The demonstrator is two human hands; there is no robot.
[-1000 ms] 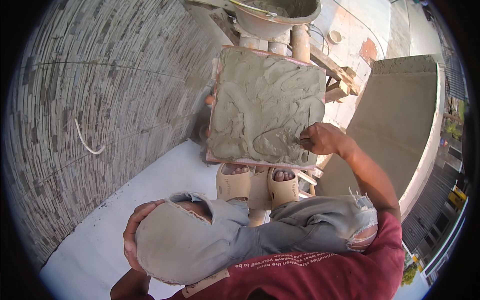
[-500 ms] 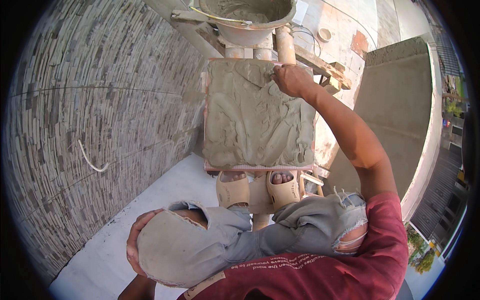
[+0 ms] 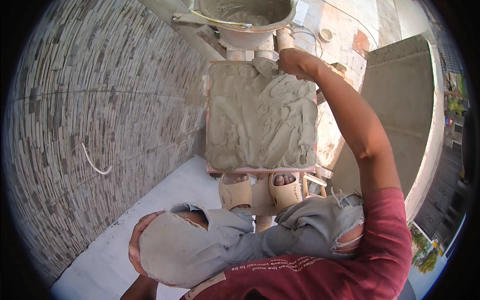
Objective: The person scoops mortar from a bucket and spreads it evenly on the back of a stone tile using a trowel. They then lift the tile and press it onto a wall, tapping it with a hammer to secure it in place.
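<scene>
My right hand (image 3: 299,64) is closed round the handle of a trowel, mostly hidden in the fist. The trowel's mortar-coated blade (image 3: 265,66) is at the far edge of a square tile (image 3: 261,170). Grey wet mortar (image 3: 235,120) covers the tile in thick, ridged smears, leaving only a thin reddish rim showing. My left hand (image 3: 137,242) rests on my left knee, fingers lying over the side of the grey jeans (image 3: 180,250). Just beyond the tile stands a bucket (image 3: 250,36) with wet mortar inside.
A stone-strip patterned wall (image 3: 110,100) rises on the left, a curved white strip (image 3: 95,162) against it. My sandalled feet (image 3: 235,192) are just below the tile, on a support. Plain rendered masonry (image 3: 395,115) stands right. A small round bowl (image 3: 325,35) lies at the far right.
My right hand and the trowel have moved slightly farther away and to the right, toward the tile's far edge. My left hand stays on the knee.
</scene>
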